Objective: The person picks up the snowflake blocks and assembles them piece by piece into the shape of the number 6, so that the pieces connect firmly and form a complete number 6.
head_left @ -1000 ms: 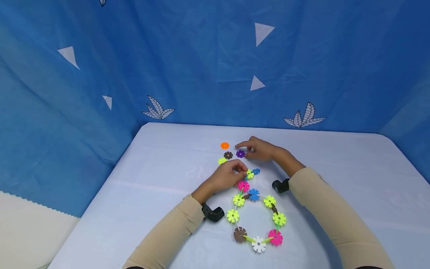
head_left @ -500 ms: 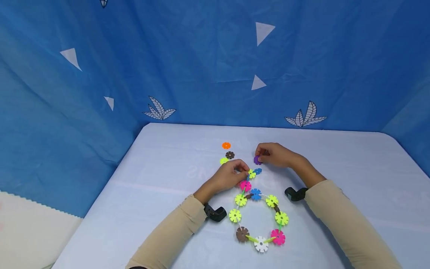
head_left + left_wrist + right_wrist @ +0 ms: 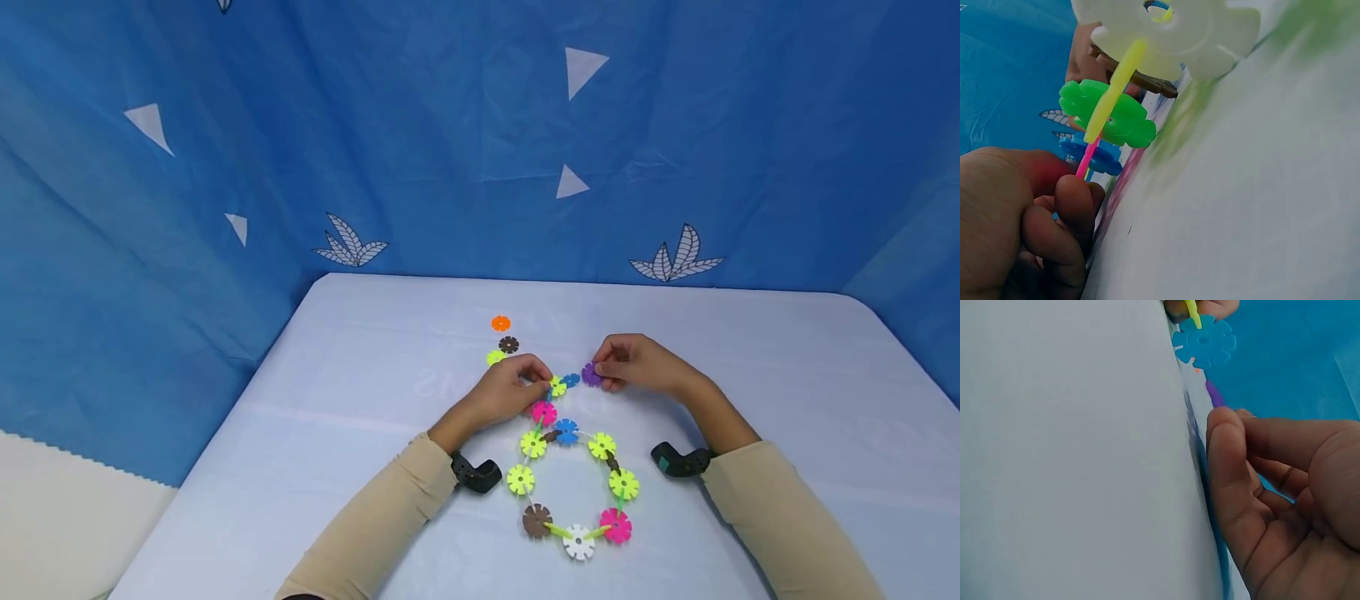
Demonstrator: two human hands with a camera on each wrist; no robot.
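Notched plastic discs are slotted together into a ring with a short chain rising from its upper left. My left hand [image 3: 510, 390] pinches this chain by a yellow-green disc [image 3: 557, 387], just above a pink disc [image 3: 543, 412]. A blue disc [image 3: 571, 380] forms the chain's free end. Between thumb and fingers, my right hand [image 3: 637, 364] holds a purple disc [image 3: 591, 374], close to the right of that blue disc. The right wrist view shows the purple disc [image 3: 1215, 394] edge-on, with a gap to the blue disc [image 3: 1204, 340].
Behind the left hand lie loose discs: an orange disc [image 3: 501, 323], a dark brown disc [image 3: 508, 344] and a partly hidden yellow-green disc [image 3: 496, 357]. The ring's white disc [image 3: 579, 542] is nearest the front. A blue curtain [image 3: 465, 142] hangs behind the white table [image 3: 360, 358].
My right hand has picked up the purple disc from beside the loose discs and brought it right and nearer, beside the chain's blue end. The left hand keeps its grip in place.
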